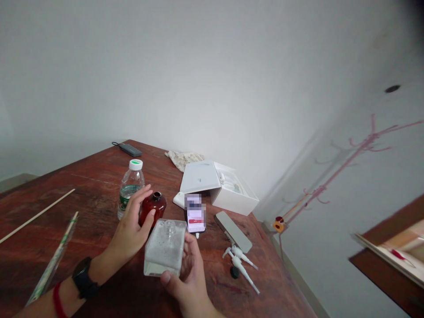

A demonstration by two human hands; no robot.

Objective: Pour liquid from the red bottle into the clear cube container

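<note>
My left hand (pixel 134 221) is wrapped round a reddish-brown bottle (pixel 157 204) with an open neck, thumb on its near side and fingers on the far left. In my right hand (pixel 190 276) is a clear square bottle (pixel 164 249), tilted, its neck uncapped and pointing away from me; droplets or foam cloud its walls. It is close to the brown bottle; whether they touch I cannot tell. Just behind my left hand stands a water bottle (pixel 132 179) with a white cap. To the right lie two white pump heads (pixel 241 267) and a small black cap (pixel 234 272).
Beyond my hands are a phone (pixel 196 214), an open white box (pixel 232 194), a cloth (pixel 183 159) and a dark grey device (pixel 130 149). A grey case (pixel 233 232) lies right. Thin sticks (pixel 39 215) and wrapped chopsticks (pixel 54 260) lie left. A pink coat rack (pixel 334 172) stands beyond the table.
</note>
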